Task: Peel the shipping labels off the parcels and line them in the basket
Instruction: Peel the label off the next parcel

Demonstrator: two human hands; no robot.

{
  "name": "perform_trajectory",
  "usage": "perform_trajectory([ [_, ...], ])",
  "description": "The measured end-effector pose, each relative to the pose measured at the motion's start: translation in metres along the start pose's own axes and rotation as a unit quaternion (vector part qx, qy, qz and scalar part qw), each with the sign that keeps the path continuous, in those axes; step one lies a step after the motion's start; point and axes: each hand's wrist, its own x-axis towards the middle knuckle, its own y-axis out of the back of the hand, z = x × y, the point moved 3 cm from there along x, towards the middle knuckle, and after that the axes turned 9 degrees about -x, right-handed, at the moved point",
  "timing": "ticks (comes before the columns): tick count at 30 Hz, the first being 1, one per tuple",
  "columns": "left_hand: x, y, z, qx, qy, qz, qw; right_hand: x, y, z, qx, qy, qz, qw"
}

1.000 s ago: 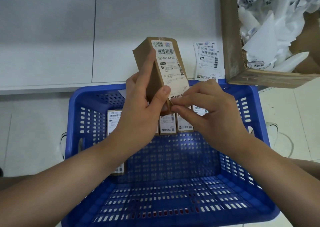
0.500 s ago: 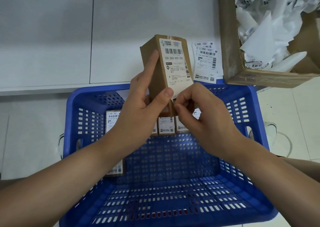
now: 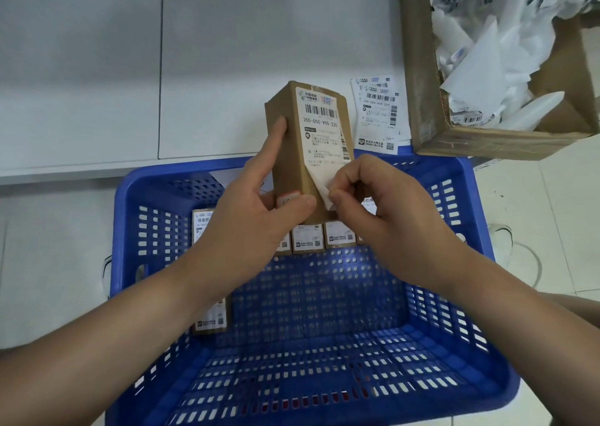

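White tabletop behind; blue basket (image 3: 130, 231) below. Left hand (image 3: 259, 211) grips the parcel (image 3: 292, 153) at centre; right hand (image 3: 373, 205) pinches the label (image 3: 324, 133) corner at 5 o'clock. Peeling has begun; next needs a steady upward pull, I judge.

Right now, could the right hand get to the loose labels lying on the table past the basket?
Probably yes, once freed. The right hand pinches the label corner on the parcel; the loose labels lie uncovered beyond the basket rim, beside the cardboard box.
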Motion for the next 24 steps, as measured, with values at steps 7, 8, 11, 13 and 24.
perform_trajectory([
  [7, 0.001, 0.003, 0.005, 0.024, -0.024, 0.023, 0.999, 0.004, 0.006, 0.003, 0.067, -0.044, -0.011, 0.997],
  [8, 0.001, 0.004, 0.005, 0.023, -0.024, 0.029, 0.999, 0.005, 0.008, 0.005, 0.068, -0.043, -0.016, 0.997],
  [11, 0.002, 0.005, 0.005, 0.024, -0.026, 0.035, 0.999, 0.008, 0.014, 0.005, 0.049, -0.035, -0.032, 0.998],
  [13, 0.002, 0.005, 0.005, 0.029, -0.03, 0.033, 0.999, 0.007, 0.011, 0.003, 0.016, -0.013, -0.029, 0.999],
  [24, 0.001, 0.004, 0.003, 0.033, -0.052, 0.017, 0.998, 0.006, -0.003, 0.004, 0.013, 0.009, 0.076, 0.997],
])
